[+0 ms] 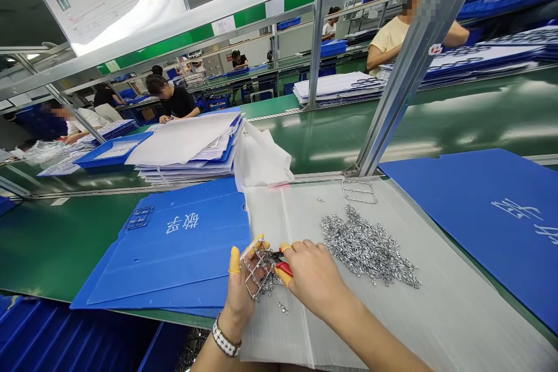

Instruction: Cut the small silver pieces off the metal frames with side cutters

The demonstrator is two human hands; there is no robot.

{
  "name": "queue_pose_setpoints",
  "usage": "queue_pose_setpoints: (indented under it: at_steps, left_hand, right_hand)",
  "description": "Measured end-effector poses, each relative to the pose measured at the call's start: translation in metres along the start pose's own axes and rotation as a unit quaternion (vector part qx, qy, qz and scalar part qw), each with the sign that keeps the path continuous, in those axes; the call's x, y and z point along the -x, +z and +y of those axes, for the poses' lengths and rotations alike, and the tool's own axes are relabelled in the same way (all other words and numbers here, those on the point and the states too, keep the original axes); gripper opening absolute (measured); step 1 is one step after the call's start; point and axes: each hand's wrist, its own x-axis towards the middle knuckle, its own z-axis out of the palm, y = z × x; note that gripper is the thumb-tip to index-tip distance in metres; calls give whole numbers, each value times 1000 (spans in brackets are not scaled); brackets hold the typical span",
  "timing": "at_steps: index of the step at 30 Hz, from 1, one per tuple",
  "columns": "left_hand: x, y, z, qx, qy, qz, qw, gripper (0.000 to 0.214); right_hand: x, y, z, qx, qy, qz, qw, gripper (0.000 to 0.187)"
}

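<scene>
My left hand (242, 288), with yellow finger cots on its tips, is closed on a small silver metal frame (253, 272) with crossbars. My right hand (311, 273), also in finger cots, grips red-handled pliers (284, 268). Their dark jaws meet the right side of the frame. Beneath the hands lies a small heap of silver metal pieces (272, 283), partly hidden by the frame, and a few loose pieces (282, 308) rest just in front. A large pile of small shiny metal pieces (366, 247) spreads to the right of my right hand on a whitish sheet (349, 325).
Another metal frame (360, 191) lies at the sheet's back edge. Blue plastic boards (174, 261) flank it on the left, with a dark frame (139, 218) on top; another blue board (488, 203) is at right. Behind are a metal post (405, 81), stacked sheets (187, 145) and people working.
</scene>
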Motion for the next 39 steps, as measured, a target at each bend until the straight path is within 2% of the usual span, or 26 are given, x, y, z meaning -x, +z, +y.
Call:
queue_pose_setpoints:
  at_steps: [6,16,22,27,32,39]
  left_hand:
    - [-3,3,7,70,-8,-7,998,62]
    - [-3,4,3,58,10,2,998,56]
    - [-4,2,-5,39,16,13,999,61]
    - [-5,5,0,50,25,20,998,61]
    - [-8,13,6,70,41,39,996,58]
    - [-8,18,0,72,44,43,996,61]
  right_hand:
    - [7,13,2,-17,10,-22,1000,20]
    - [2,9,-3,-31,18,-41,999,23]
    - [1,10,-4,-16,11,-34,999,19]
    - [2,8,-6,4,4,-25,1000,15]
    - [8,10,-9,-19,-2,-13,1000,22]
    - [9,18,-15,-40,-15,-9,999,21]
